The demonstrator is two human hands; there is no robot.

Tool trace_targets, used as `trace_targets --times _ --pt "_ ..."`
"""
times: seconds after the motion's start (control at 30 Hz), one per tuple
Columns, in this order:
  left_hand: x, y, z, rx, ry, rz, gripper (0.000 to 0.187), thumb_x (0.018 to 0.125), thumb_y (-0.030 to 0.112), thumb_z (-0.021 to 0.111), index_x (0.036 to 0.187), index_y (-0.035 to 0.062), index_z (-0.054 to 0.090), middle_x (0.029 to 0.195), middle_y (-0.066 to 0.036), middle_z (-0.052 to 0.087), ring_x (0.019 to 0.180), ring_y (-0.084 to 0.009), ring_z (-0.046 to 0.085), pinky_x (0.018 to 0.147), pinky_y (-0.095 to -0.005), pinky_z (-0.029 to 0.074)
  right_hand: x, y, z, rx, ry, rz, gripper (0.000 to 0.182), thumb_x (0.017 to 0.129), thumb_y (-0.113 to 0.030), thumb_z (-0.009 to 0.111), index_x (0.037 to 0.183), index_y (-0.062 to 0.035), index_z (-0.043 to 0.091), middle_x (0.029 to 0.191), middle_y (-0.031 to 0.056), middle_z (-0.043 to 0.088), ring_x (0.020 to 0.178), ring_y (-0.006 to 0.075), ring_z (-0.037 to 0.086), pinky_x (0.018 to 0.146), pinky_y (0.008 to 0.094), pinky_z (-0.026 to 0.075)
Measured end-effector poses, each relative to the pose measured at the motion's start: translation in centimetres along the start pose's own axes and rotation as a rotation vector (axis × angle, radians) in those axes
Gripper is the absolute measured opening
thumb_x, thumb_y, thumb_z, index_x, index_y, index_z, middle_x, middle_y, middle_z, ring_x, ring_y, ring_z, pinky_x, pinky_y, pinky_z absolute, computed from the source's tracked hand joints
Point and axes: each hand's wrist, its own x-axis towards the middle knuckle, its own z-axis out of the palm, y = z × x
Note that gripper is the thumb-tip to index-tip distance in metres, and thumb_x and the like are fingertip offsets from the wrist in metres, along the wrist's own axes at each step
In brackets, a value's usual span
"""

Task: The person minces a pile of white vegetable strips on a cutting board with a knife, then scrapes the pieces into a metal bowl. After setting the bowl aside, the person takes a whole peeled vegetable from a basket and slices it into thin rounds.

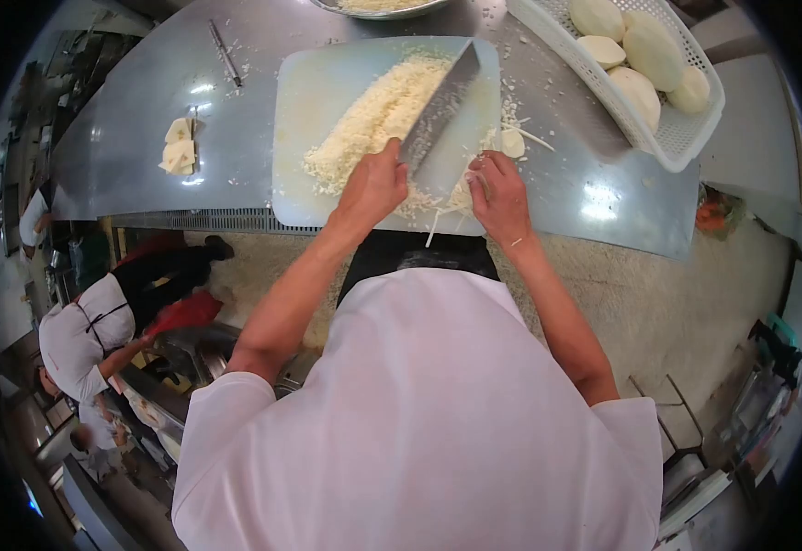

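Note:
My left hand (pixel 373 184) grips the handle end of a wide cleaver (pixel 442 115), whose blade slants up and away over the cutting board (pixel 295 101). Along the blade's left side lies a long heap of finely chopped pale vegetable (pixel 373 110). At the board's right edge, the curled fingers of my right hand (pixel 502 195) close on pale vegetable strips (pixel 456 204), partly hidden by them. Several loose strips stick out over the near edge of the board. A small pale slice (pixel 512 143) rests just beyond my right hand.
A white perforated basket (pixel 681 147) of large peeled pale vegetables (pixel 654 50) stands at the far right. Cut pale pieces (pixel 179 147) and a thin tool (pixel 225 53) lie left on the metal table (pixel 116 138). A metal bowl (pixel 378 11) is behind. Another person (pixel 98 317) bends at left.

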Motion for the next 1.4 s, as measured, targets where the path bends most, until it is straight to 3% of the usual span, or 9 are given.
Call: trace_targets --times 0.17,0.3,0.37,0.47,0.7,0.8,0.87,1.2,1.4 --pt "-4.2 1.8 -1.0 -0.031 -0.039 -0.063 0.018 0.088 0.007 0.056 0.1 -0.0034 0.047 0.068 -0.029 0.058 0.072 -0.0487 0.059 0.064 -0.0547 0.044 -0.3 -1.7 -1.2 -0.026 -0.046 0.012 0.037 0.072 -0.017 0.077 0.101 -0.0016 0.061 0.116 0.0217 0.055 0.111 0.04 0.052 0.092 0.0451 0.045" --pt "-7.1 -3.2 -1.5 -0.009 -0.157 -0.079 0.015 0.088 0.007 0.056 0.099 -0.0015 0.05 0.069 -0.028 0.059 0.072 -0.0477 0.06 0.063 -0.0547 0.044 -0.8 -3.3 -1.5 -0.182 -0.108 -0.028 0.061 0.064 -0.027 0.084 0.112 -0.0024 0.057 0.126 0.0253 0.048 0.119 0.0427 0.044 0.097 0.0494 0.04" --pt "-5.9 -6.5 -3.7 -0.098 -0.183 -0.13 0.016 0.087 0.009 0.061 0.095 -0.0007 0.052 0.07 -0.025 0.059 0.071 -0.0451 0.059 0.058 -0.0476 0.043 -1.4 -4.3 -0.6 -0.291 -0.205 0.073 0.079 0.057 -0.032 0.087 0.121 -0.0028 0.052 0.134 0.027 0.041 0.124 0.0446 0.037 0.101 0.0512 0.037" --pt "-4.0 -6.6 -6.7 0.309 0.032 0.12 0.015 0.086 0.009 0.063 0.087 0.0003 0.051 0.069 -0.022 0.06 0.069 -0.0435 0.059 0.058 -0.0485 0.043 -1.6 -5.8 0.7 -0.424 -0.251 0.127 0.077 0.061 -0.027 0.085 0.125 -0.0029 0.05 0.138 0.0264 0.038 0.125 0.044 0.036 0.103 0.0513 0.036" --pt "-3.7 -7.3 -6.5 0.361 0.12 0.009 0.011 0.081 0.0 0.055 0.089 -0.0001 0.048 0.064 -0.023 0.058 0.067 -0.0439 0.06 0.059 -0.0523 0.045 -2.1 -3.1 2.3 -0.278 -0.218 0.001 0.059 0.071 -0.005 0.071 0.126 -0.0053 0.05 0.134 0.0243 0.045 0.119 0.0428 0.041 0.101 0.0482 0.038" --pt "-2.4 -7.1 -8.3 0.308 0.057 0.051 0.018 0.087 0.007 0.058 0.099 0.0017 0.045 0.063 -0.023 0.058 0.064 -0.0456 0.058 0.058 -0.0531 0.043 -1.2 -2.2 2.7 -0.28 -0.2 0.01 0.056 0.072 0.004 0.066 0.125 -0.0061 0.052 0.13 0.0206 0.05 0.117 0.0406 0.045 0.101 0.0453 0.039" --pt "-3.6 -5.1 -9.0 0.19 0.111 -0.029 0.019 0.076 -0.004 0.051 0.094 -0.0036 0.045 0.066 -0.025 0.059 0.069 -0.045 0.06 0.061 -0.0541 0.045 -0.2 -1.4 3.1 -0.245 -0.158 -0.02 0.052 0.073 0.006 0.065 0.122 -0.0064 0.055 0.128 0.0179 0.053 0.116 0.0391 0.048 0.1 0.0448 0.04" --pt "-3.5 -8.5 -9.3 0.152 0.153 -0.137 0.014 0.08 -0.001 0.051 0.093 -0.0039 0.048 0.07 -0.026 0.06 0.075 -0.0454 0.061 0.066 -0.0527 0.047 5.1 -3.5 2.3 -0.368 -0.195 -0.02 0.051 0.07 -0.007 0.075 0.118 -0.0106 0.059 0.119 0.0179 0.058 0.118 0.035 0.05 0.099 0.045 0.041" --pt "-2.7 -11.4 -11.9 0.179 0.158 -0.023 0.012 0.086 0.006 0.055 0.095 0.0007 0.051 0.07 -0.026 0.059 0.074 -0.0469 0.059 0.064 -0.0548 0.043 13.5 2.8 5.2 -0.084 -0.061 -0.163 0.033 0.086 -0.016 0.063 0.118 -0.0079 0.061 0.123 0.0192 0.058 0.12 0.0368 0.05 0.102 0.0455 0.038"
